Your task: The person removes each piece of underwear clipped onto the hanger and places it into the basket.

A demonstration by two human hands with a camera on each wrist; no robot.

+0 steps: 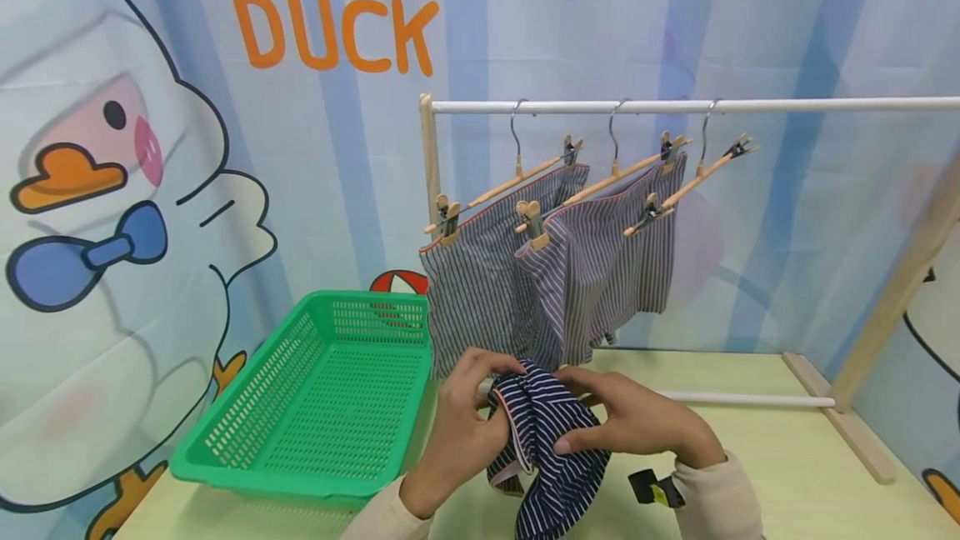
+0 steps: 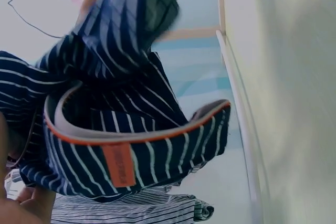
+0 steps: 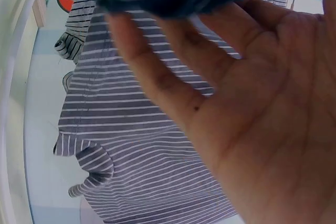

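Observation:
Dark navy boxer shorts (image 1: 558,440) with white stripes hang bunched between both hands, low in front of the rack. My left hand (image 1: 465,423) grips them near the orange-edged waistband, thumb and fingers round the cloth. On the other side my right hand (image 1: 641,419) holds the cloth, thumb in front and fingers behind. In the left wrist view the waistband (image 2: 152,153) gapes, showing an orange label (image 2: 119,163). The right wrist view has my right hand (image 3: 257,114) with its fingertips at the navy cloth.
Two pairs of grey striped shorts (image 1: 480,290) (image 1: 611,273) hang clipped on hangers from a white rail (image 1: 600,107). A third hanger (image 1: 701,177) beside them bears no garment. A green basket (image 1: 300,482) stands at left on the pale table (image 1: 765,457).

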